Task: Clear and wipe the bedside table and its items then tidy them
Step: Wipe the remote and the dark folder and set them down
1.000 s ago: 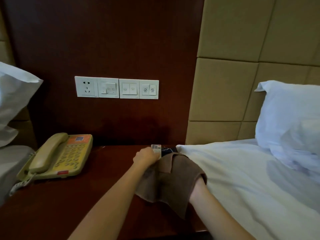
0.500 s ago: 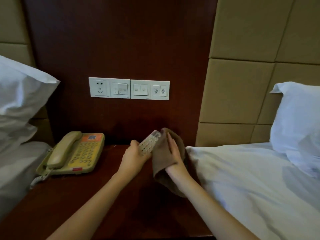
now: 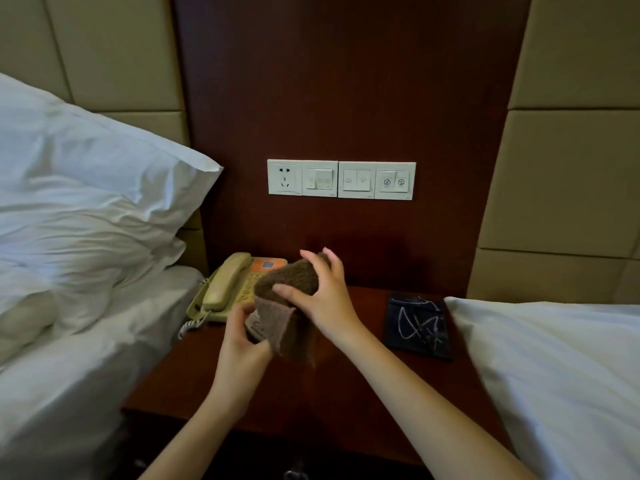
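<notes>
Soft brown cloth (image 3: 287, 282) wraps the light, likely slippery remote (image 3: 255, 328), the right hand (image 3: 325, 301) clamped around both. The left hand (image 3: 242, 346) pinches its lower end.

Pretty dim overall: wall panel (image 3: 346, 81) at 12 o'clock and bedside table (image 3: 363, 393) are swallowed by shadow. Soft light is caught by the pillow (image 3: 86, 174) at 9 o'clock. Edges are bowed, fisheye-style.

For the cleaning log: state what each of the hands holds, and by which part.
Left hand grips the remote by its near end. Right hand grips the brown cloth, folded over the remote's far part.
</notes>
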